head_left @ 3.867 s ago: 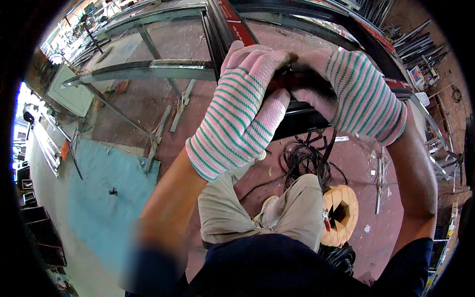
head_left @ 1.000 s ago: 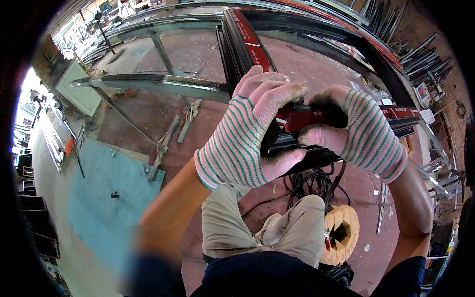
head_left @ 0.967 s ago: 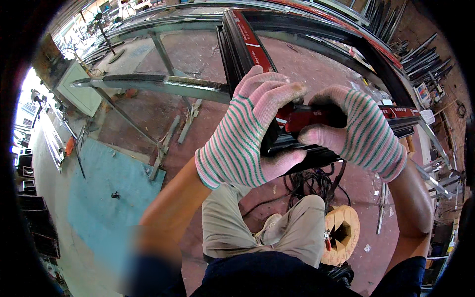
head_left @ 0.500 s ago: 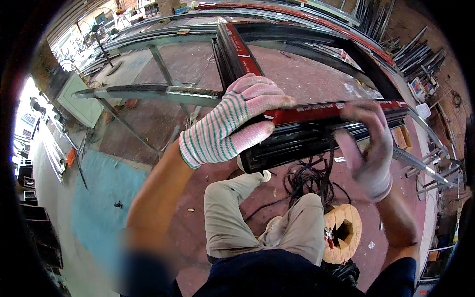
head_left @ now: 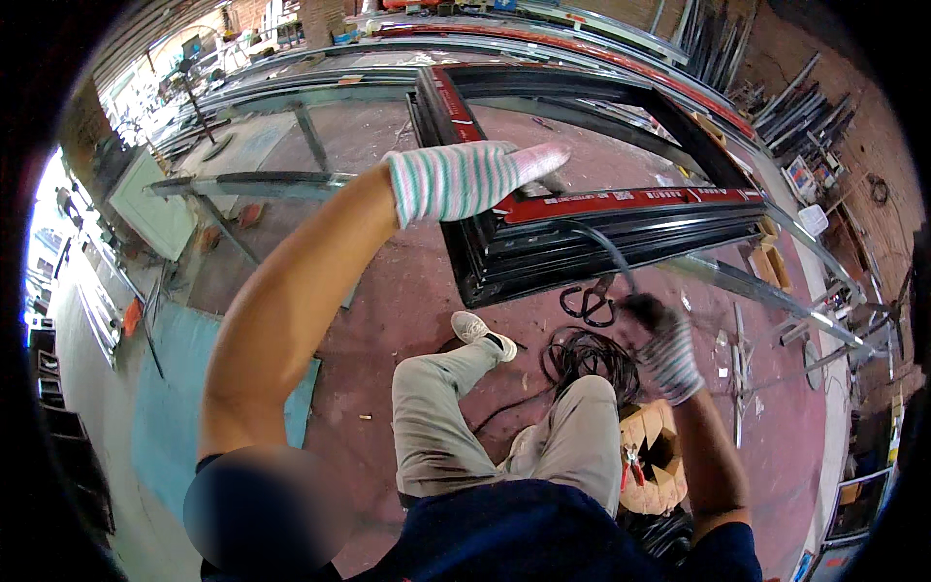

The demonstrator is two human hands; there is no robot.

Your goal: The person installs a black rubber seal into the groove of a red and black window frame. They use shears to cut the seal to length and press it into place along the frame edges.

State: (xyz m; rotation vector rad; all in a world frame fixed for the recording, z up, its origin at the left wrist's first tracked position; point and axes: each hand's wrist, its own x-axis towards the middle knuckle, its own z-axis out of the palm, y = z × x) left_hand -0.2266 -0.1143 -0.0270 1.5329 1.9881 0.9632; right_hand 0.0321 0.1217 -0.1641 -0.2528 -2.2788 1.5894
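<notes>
A black metal window frame (head_left: 621, 250) with red film along its upper face lies across metal rails in front of me. My left hand (head_left: 475, 177), in a pink-white glove with green stripes, grips its near left corner, fingers over the inner edge and partly hidden. From the frame's near side a black rubber strip (head_left: 603, 243) curves down to my right hand (head_left: 669, 349). That hand is gloved too and closed around the strip below the frame; its fingers are dark and slightly blurred. Black-handled scissors (head_left: 589, 303) show just under the frame.
A tangled coil of black strip (head_left: 587, 357) lies on the reddish floor by my knees. Beside my right leg stands a cardboard ring (head_left: 652, 458) with red-handled pliers (head_left: 633, 464). Metal rails (head_left: 252, 184) extend left. Long metal profiles (head_left: 572, 41) are stacked at the back.
My right hand has dropped from the frame's near bar to below it, with the strip now drawn out. My left hand has turned across the corner, fingers pointing right.
</notes>
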